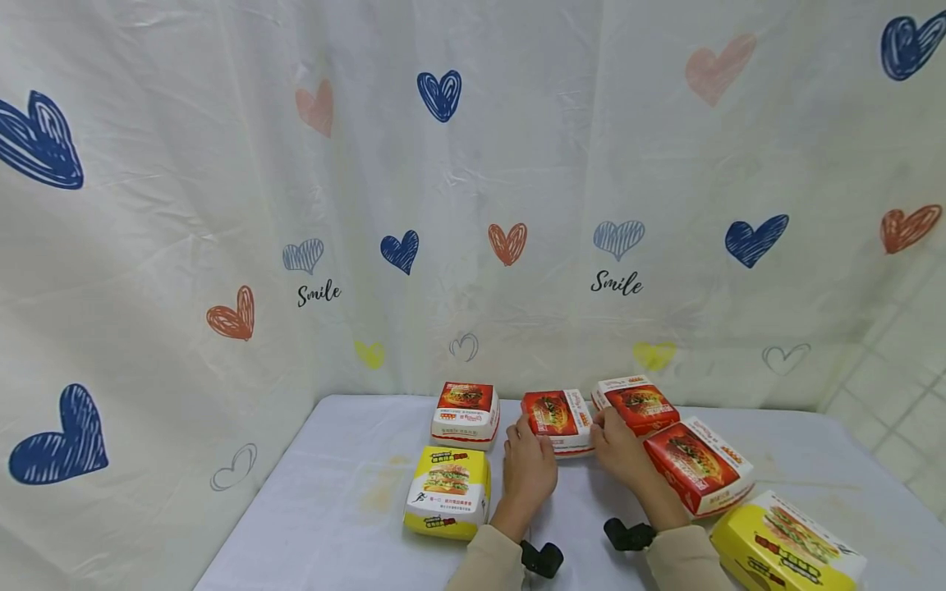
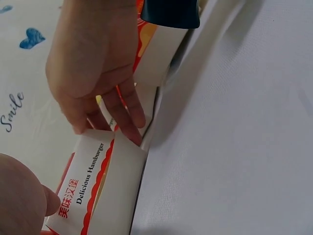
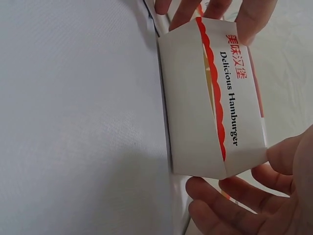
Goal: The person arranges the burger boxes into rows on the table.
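A red-and-white hamburger box (image 1: 556, 420) lies between my two hands near the back of the table, with "Delicious Hamburger" printed on its side in the wrist views. My left hand (image 1: 530, 466) grips its left end; in the left wrist view the thumb is on the printed side of the box (image 2: 110, 188). At the opposite end, my right hand (image 1: 622, 450) holds it, thumb at one corner and fingers along the end face in the right wrist view. Another red hamburger box (image 1: 637, 405) stands just right of the held one, close behind my right hand.
Left of my hands, a red-topped box (image 1: 464, 414) stands behind a yellow hamburger box (image 1: 447, 492). Beside my right forearm lie a larger-looking red box (image 1: 698, 466) and a yellow box (image 1: 787, 546). A heart-printed curtain (image 1: 547, 328) hangs behind the white-covered table (image 1: 318, 492).
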Tool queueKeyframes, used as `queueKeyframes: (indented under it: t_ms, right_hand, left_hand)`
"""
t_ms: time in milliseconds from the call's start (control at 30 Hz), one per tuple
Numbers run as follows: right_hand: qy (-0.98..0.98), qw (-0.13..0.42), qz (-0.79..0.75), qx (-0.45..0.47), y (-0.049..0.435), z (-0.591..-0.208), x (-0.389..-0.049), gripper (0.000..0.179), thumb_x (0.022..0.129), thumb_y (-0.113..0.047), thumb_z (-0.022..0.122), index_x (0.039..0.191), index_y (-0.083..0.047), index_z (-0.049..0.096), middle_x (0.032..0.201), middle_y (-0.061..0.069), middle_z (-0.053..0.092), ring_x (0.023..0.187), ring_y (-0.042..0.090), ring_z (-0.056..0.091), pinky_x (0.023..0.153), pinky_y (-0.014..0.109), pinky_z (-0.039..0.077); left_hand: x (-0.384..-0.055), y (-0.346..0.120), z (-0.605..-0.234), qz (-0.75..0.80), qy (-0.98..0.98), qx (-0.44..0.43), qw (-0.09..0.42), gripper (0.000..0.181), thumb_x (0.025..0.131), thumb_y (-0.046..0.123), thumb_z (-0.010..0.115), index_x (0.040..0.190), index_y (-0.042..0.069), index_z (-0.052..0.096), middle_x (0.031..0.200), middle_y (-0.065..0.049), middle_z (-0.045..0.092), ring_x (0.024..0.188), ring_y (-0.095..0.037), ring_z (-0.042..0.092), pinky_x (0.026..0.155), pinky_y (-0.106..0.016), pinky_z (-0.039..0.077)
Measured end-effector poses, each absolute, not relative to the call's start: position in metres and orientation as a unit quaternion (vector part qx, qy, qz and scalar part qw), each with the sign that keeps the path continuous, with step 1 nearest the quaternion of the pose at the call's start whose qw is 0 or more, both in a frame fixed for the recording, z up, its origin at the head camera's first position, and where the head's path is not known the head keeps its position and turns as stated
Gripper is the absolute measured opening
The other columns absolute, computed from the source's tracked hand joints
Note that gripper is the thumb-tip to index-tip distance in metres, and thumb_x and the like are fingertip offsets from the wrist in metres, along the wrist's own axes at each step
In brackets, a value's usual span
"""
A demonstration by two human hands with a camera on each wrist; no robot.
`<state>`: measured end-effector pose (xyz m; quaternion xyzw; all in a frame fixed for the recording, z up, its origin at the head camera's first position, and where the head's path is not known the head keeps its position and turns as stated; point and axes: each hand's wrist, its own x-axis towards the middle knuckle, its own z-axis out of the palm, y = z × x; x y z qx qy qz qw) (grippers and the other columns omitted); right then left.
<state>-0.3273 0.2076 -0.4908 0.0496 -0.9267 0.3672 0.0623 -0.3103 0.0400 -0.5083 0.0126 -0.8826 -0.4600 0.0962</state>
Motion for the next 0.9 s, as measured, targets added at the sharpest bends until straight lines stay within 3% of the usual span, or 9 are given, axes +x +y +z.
queueKeyframes:
  t_ms: [500,800,900]
  right_hand:
    - [-0.928,0.055,0.367,0.042,0.2072,-0.4894,-0.3270,0.026,0.105,-0.018,0.050,0.124,-0.001,0.048,0.109,0.016,0.062,0.090,0.024,0.059,0.072,0.032,0.047]
    - [-0.927,0.048,0.370,0.052,0.2064,-0.4906,-0.3297,0.046,0.103,-0.018,0.052,0.142,0.003,0.041,0.126,0.024,0.060,0.102,0.029,0.059,0.083,0.042,0.055]
    - [-0.928,0.050,0.364,0.063,0.2069,-0.4931,-0.3316,0.053,0.103,-0.017,0.051,0.149,0.004,0.036,0.137,0.027,0.055,0.117,0.037,0.058,0.096,0.053,0.053]
  left_hand:
    - [-0.3095,0.0389,-0.5093,-0.453,-0.885,0.014,0.104,0.061,0.102,0.027,0.061,0.155,0.007,0.038,0.144,-0.019,0.050,0.127,-0.036,0.052,0.107,-0.058,0.045]
    - [-0.3104,0.0388,-0.5105,-0.470,-0.876,0.018,0.104,0.061,0.100,0.027,0.064,0.151,0.005,0.037,0.145,-0.017,0.051,0.123,-0.033,0.052,0.106,-0.056,0.045]
    - [-0.3095,0.0389,-0.5100,-0.476,-0.873,0.023,0.104,0.061,0.099,0.026,0.065,0.149,0.005,0.037,0.144,-0.017,0.053,0.121,-0.032,0.053,0.104,-0.056,0.046]
